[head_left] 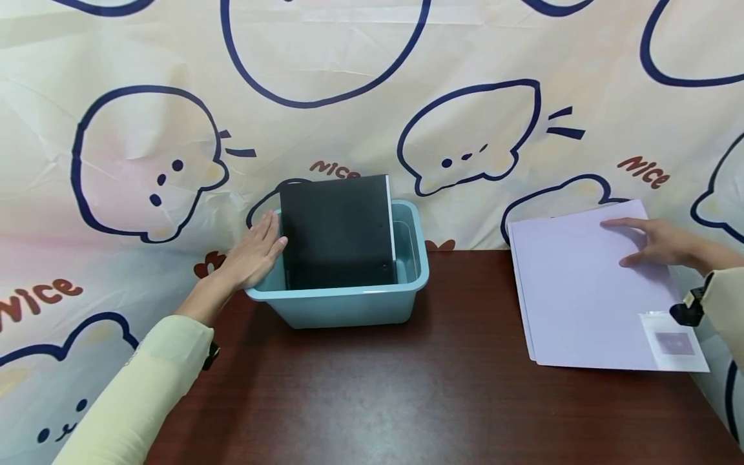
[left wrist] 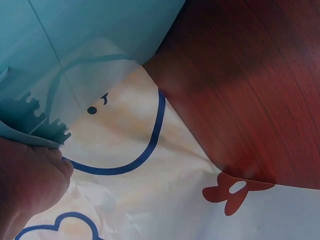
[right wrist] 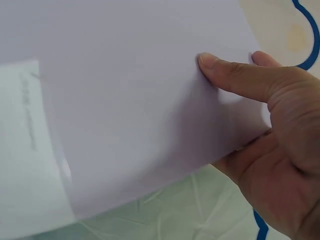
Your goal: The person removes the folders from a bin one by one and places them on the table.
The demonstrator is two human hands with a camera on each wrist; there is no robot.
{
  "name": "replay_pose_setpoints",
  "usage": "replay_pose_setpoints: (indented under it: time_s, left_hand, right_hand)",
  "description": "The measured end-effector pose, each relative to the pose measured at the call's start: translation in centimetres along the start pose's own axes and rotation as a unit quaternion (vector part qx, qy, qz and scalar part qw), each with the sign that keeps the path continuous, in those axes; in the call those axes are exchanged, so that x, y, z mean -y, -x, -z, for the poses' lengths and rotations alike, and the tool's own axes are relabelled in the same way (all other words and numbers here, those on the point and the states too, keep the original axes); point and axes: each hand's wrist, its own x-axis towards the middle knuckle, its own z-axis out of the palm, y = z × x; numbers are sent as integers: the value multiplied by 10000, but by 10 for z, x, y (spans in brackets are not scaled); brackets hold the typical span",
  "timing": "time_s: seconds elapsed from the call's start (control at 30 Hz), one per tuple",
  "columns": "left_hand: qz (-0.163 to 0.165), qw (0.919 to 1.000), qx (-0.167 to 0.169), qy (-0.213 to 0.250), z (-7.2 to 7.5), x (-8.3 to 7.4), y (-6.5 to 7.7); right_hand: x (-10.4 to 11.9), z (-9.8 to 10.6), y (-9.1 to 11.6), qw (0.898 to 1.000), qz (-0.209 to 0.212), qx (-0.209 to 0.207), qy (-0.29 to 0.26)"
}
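Note:
My left hand (head_left: 254, 250) rests on the left rim of a light blue plastic basin (head_left: 349, 311), its fingers stretched along the edge. In the left wrist view, part of that hand (left wrist: 32, 180) shows at the basin's rim. A black flat folder (head_left: 340, 232) with a white edge stands upright inside the basin and rises above the rim. Over at the right, my right hand (head_left: 659, 244) holds a lilac folder (head_left: 587, 290) near its upper right side. The right wrist view shows the thumb on the face and other fingers passing behind the edge.
The basin and lilac folder are at the dark brown wooden table (head_left: 372, 394). A pale cloth printed with cartoon outlines (head_left: 465, 51) hangs behind and beside it. One lower corner of the lilac folder carries a clear label pocket (head_left: 671, 342).

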Motion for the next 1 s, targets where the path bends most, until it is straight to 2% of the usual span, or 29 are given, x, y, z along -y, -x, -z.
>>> replay_pose_setpoints:
  time_s: [0.23,0.37,0.47,1.0]
  left_hand:
    - [42,10000,14,10,0,-1,-1]
    - [54,10000,10,44,0,-1,0]
    - [66,10000,23,52,0,-1,1]
    - [63,10000,18,57,0,0,1]
  right_hand:
    - [-5,-8,-3,9994,-11,-86,338]
    - [-10,-13,-6,9987,-197,-102,461]
    - [-13,-17,-7,9986,-318,-60,414]
    - [-42,-42,-16,9987,-326,-50,379]
